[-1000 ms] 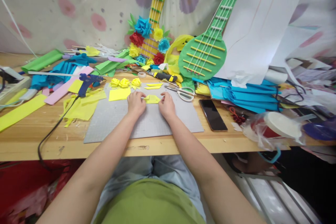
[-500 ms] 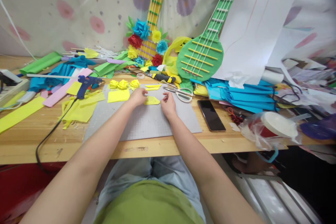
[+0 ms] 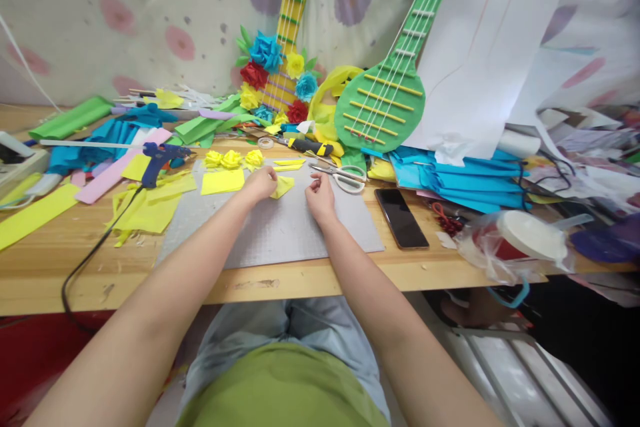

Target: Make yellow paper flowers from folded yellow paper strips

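Observation:
My left hand [image 3: 262,184] pinches a small piece of yellow paper [image 3: 284,187], which tapers to a point on its right side, above the grey cutting mat [image 3: 280,233]. My right hand [image 3: 320,196] is apart from that paper, its fingers curled, with nothing visible in them. Just beyond my right hand lie white-handled scissors [image 3: 349,179]. Thin yellow strips [image 3: 289,164] rest at the mat's far edge. Left of my left hand are a yellow paper rectangle [image 3: 223,181] and several crumpled yellow paper flowers [image 3: 231,159].
A blue glue gun [image 3: 156,163] and yellow crepe scraps [image 3: 145,210] lie left of the mat. A phone [image 3: 401,219] lies to the right. Behind stand a green paper instrument [image 3: 380,110] and a yellow one [image 3: 295,7] with flowers. A plastic-wrapped tub [image 3: 530,237] sits far right.
The yellow paper has come away from my right hand and now looks folded or turned in my left fingers. The view has shifted slightly.

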Available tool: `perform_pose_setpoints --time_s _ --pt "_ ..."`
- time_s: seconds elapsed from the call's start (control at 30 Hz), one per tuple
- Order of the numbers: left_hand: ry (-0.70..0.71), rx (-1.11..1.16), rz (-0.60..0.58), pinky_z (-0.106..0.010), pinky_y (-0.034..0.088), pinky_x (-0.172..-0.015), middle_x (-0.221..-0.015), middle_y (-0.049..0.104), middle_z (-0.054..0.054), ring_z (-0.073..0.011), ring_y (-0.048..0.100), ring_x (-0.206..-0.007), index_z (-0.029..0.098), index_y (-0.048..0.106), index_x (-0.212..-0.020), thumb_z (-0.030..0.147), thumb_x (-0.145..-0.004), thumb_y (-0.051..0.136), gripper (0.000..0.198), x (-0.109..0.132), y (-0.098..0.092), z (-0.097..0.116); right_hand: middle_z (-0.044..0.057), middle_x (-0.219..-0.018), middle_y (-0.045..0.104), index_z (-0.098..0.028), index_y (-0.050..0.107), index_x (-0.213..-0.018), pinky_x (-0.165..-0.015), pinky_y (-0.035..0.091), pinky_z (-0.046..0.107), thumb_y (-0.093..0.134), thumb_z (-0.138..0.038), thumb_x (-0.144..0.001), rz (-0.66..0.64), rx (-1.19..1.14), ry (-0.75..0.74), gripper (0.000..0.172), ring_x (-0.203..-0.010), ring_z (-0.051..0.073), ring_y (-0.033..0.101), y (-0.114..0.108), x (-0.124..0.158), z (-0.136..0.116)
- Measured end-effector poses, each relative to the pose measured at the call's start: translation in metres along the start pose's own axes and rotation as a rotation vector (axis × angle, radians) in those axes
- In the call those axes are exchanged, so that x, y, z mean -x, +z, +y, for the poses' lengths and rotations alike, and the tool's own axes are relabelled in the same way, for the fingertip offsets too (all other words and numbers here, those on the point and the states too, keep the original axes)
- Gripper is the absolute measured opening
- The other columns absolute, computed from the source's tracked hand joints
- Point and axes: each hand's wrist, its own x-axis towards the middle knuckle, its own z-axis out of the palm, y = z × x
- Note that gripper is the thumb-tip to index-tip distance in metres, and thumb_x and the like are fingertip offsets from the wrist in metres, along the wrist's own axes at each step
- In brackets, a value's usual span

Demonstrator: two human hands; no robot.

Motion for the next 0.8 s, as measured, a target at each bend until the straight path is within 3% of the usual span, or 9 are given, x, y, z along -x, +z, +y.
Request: perform_pose_setpoints --time_s 0.1,0.2,0.4,0.57,0.67,0.8 --pt "-0.022 -0.045 0.013 -0.028 0.045 -0.07 -0.083 0.066 -0.005 -0.0193 0.061 -0.078 0.02 0.06 -0.08 0.016 -0.068 0.049 0.017 0.005 -0.004 0.0 -0.002 -0.073 0.047 -0.019 0.046 -0.094 -0.074 0.04 0.029 0.041 -0.011 -0.061 -0.011 0.008 0.002 0.034 -0.071 0.014 0.048 0.0 0.001 -0.001" --pt "-0.066 0.056 0.017 -0.028 0.047 -0.067 -0.072 0.066 -0.005 -0.0194 0.062 -0.072 0.018 0.061 -0.072 0.019 -0.067 0.052 0.011 0.007 -0.003 -0.005 -0.001 -0.075 0.048 -0.019 0.047 -0.095 -0.075 0.041 0.028 0.041 -0.012 -0.062 -0.014 0.026 -0.019 0.034 -0.073 0.014 0.049 0.0 0.001 0.0" --pt "-0.143 0.611 0.008 -0.027 0.05 -0.068 -0.066 0.067 -0.005 -0.0176 0.065 -0.068 0.014 0.065 -0.078 0.015 -0.06 0.057 0.02 0.016 0.01 -0.013 0.001 -0.082 0.051 -0.02 0.046 -0.103 -0.072 0.042 0.028 0.042 -0.012 -0.063 -0.029 0.129 -0.129 0.041 -0.073 0.014 0.049 -0.001 0.005 -0.002" --pt "-0.232 1.061 -0.078 -0.025 0.052 -0.071 -0.072 0.068 -0.008 -0.0139 0.066 -0.07 0.007 0.06 -0.097 0.008 -0.063 0.054 0.035 0.034 0.023 -0.002 0.004 -0.096 0.056 -0.02 0.046 -0.113 -0.078 0.042 0.03 0.046 -0.011 -0.064 -0.21 0.276 -0.396 0.05 -0.084 0.017 0.049 0.001 0.016 -0.014" --pt "-0.216 1.087 -0.073 -0.021 0.051 -0.067 -0.087 0.068 -0.012 -0.0122 0.065 -0.073 0.006 0.057 -0.103 0.005 -0.063 0.051 0.04 0.042 0.029 0.003 0.005 -0.095 0.059 -0.02 0.047 -0.115 -0.08 0.041 0.032 0.044 -0.008 -0.066 -0.237 0.376 -0.427 0.05 -0.09 0.019 0.049 0.004 0.02 -0.017" --pt "-0.12 0.938 -0.038 -0.018 0.047 -0.053 -0.108 0.064 -0.012 -0.0126 0.065 -0.075 0.01 0.059 -0.102 0.005 -0.062 0.049 0.041 0.047 0.033 0.003 0.005 -0.088 0.061 -0.019 0.047 -0.115 -0.079 0.041 0.034 0.041 -0.006 -0.071 -0.232 0.448 -0.369 0.046 -0.09 0.021 0.05 0.005 0.019 -0.018"
